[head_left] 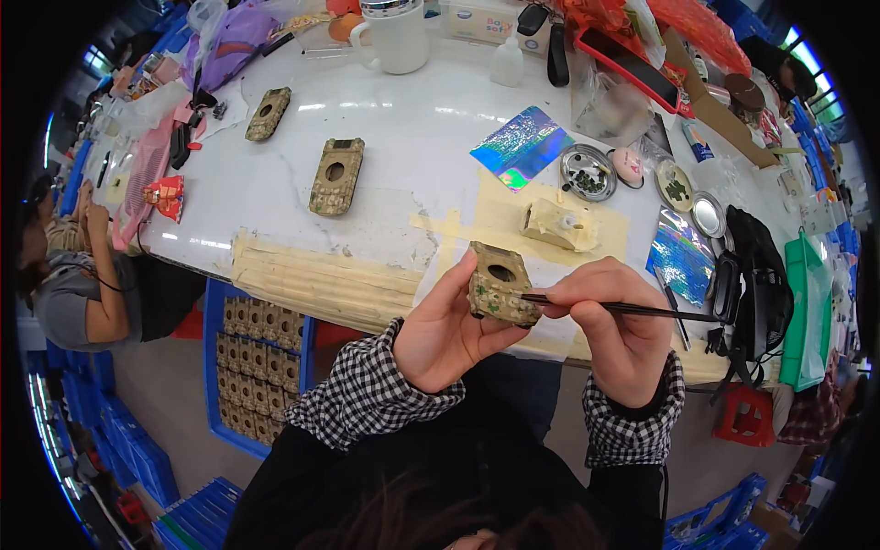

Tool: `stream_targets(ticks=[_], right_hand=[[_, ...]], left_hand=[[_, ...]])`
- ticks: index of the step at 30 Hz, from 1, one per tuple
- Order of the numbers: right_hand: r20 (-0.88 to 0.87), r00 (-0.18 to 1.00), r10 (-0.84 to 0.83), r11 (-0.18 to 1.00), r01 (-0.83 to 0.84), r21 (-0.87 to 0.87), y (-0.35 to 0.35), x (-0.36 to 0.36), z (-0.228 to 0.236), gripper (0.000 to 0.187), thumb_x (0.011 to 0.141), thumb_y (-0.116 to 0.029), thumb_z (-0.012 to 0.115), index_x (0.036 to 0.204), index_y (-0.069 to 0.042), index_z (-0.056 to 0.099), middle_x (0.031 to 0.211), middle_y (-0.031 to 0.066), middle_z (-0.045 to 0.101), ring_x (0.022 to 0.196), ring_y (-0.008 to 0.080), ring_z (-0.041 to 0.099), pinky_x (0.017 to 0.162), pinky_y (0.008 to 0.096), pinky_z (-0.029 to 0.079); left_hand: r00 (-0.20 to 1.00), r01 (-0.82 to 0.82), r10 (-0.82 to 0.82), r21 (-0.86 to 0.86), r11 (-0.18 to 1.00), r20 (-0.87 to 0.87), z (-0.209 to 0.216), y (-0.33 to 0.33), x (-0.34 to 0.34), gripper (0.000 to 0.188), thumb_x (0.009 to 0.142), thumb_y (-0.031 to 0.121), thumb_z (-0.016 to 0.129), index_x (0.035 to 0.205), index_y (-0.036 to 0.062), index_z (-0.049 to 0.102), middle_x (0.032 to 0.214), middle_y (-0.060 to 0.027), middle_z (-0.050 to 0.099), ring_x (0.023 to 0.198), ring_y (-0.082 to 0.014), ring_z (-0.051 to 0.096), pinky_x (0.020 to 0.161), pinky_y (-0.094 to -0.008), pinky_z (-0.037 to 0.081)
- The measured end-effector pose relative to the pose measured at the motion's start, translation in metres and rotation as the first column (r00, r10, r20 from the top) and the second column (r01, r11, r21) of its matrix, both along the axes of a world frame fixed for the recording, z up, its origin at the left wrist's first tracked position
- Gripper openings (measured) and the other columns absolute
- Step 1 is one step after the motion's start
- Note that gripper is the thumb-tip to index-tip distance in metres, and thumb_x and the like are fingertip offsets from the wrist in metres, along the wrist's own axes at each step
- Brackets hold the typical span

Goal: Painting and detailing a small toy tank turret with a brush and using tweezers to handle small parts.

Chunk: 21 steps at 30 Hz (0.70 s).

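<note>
The left hand [446,332] holds the tank shell [500,284] in a closed grip off the surface [403,119], tilted toward the brush [614,309], pinched in the right hand [616,325], so its tip meets the shell's side.

Left hand [446,332] holds a tan model hull [500,283] with green camo blotches; right hand [617,323] grips a thin black brush [616,308]. Both cuffs [367,394] black-and-white check, sleeves above them black. Just beyond the hands: pale yellow tape strips [312,275] on a white table [412,137], plus an unpainted cream hull [557,224]. Further out left of the hands: two more tan camo hulls [336,175]. Further out right: holographic rainbow foil sheets [522,147], silver dishes [588,171] with dark green paint. Far beyond: white mug [394,37], red-edged tray [632,69]. Far right: green folder [805,312], black bag [756,275]. Below left: blue crate [213,367] of tan hulls.
</note>
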State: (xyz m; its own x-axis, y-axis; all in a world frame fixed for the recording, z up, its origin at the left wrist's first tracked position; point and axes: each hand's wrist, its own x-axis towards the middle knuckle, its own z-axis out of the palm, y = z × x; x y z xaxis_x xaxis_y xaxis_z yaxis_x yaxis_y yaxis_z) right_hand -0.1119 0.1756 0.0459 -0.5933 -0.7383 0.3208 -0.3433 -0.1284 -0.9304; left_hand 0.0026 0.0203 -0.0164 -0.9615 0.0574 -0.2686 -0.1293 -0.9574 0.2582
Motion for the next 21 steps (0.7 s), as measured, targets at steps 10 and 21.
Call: stream_targets(ticks=[10,21], right_hand=[[-0.034,0.999,0.031,0.998,-0.028,0.065,-0.0052,-0.0020,0.0019,0.009,0.083,-0.002,0.067,0.091,0.001,0.070,0.080,0.0105,0.068,0.073,0.0199,0.063,0.067,0.0289,0.048],[-0.061,0.998,0.015,0.996,-0.009,0.084,-0.0064,-0.0004,0.0027,0.008,0.082,-0.002,0.068,0.090,0.001,0.070,0.081,0.0106,0.068,0.073,0.0204,0.064,0.066,0.0288,0.049]], left_hand=[[0.999,0.043,-0.043,0.004,0.999,-0.020,-0.0008,0.0005,0.0016,0.053,0.102,0.046,0.031,0.133,0.0046,0.042,0.121,-0.0117,0.060,0.108,-0.0201,0.062,0.090,-0.0329,0.055],[0.999,0.039,-0.038,0.025,0.999,-0.021,-0.0020,0.0012,0.0027,0.053,0.101,0.048,0.032,0.133,0.0073,0.043,0.120,-0.0103,0.060,0.107,-0.0184,0.062,0.089,-0.0320,0.055]])
